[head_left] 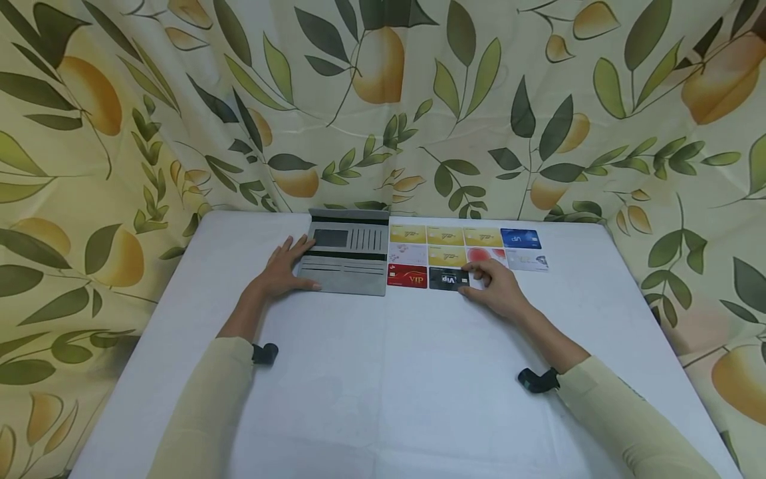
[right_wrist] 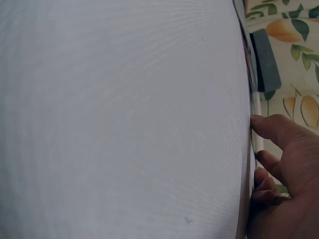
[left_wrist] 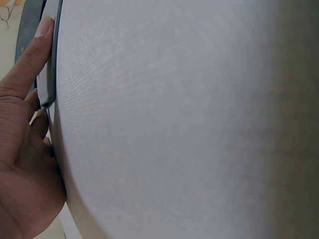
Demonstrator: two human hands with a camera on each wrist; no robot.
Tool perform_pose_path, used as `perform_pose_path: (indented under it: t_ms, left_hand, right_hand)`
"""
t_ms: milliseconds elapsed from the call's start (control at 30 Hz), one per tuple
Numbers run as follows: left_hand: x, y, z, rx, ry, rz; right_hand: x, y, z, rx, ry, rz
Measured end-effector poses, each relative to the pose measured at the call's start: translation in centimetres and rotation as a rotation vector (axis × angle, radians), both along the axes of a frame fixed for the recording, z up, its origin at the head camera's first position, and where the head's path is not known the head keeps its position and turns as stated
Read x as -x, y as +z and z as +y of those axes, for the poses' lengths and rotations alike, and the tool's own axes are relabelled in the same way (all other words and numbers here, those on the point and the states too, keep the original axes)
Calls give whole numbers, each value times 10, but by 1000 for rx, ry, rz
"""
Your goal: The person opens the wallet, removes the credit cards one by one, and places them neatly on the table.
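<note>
A grey card wallet [head_left: 353,276] lies unfolded near the far edge of the table, its slotted panels facing up. My left hand [head_left: 281,269] rests at its left side with fingers spread, the thumb [left_wrist: 39,47] on the lower panel. To the wallet's right, cards lie in rows. In the bottom row are a red VIP card [head_left: 407,276] and a black VIP card [head_left: 445,279], whose lettering looks upside down. My right hand [head_left: 497,289] pinches the black card by its right edge, thumb and index finger at its corners. In the right wrist view that card is hidden.
Above the black card lie several gold cards [head_left: 408,234], a blue VIP card [head_left: 520,238], a pale silver card [head_left: 528,260], a floral card [head_left: 407,255] and a red-and-white card [head_left: 479,254]. A white cloth covers the table [head_left: 383,379]. Fruit-patterned fabric [head_left: 455,146] hangs behind.
</note>
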State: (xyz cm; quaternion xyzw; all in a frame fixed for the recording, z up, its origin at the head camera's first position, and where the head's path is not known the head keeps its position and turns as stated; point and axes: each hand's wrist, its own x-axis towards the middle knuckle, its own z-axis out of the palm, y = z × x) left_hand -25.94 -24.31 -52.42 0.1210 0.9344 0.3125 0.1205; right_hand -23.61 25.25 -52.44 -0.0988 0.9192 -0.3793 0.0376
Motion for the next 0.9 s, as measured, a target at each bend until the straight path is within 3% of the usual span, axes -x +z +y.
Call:
perform_pose_path:
  t_ms: [600, 900]
  left_hand:
    - [2, 0, 0, -16, 1, -5]
    - [-4, -4, 2, -44, 28, -5]
  right_hand:
    - [0, -1, 0, 10, -2, 8]
    - [-2, -5, 5, 40, -10, -9]
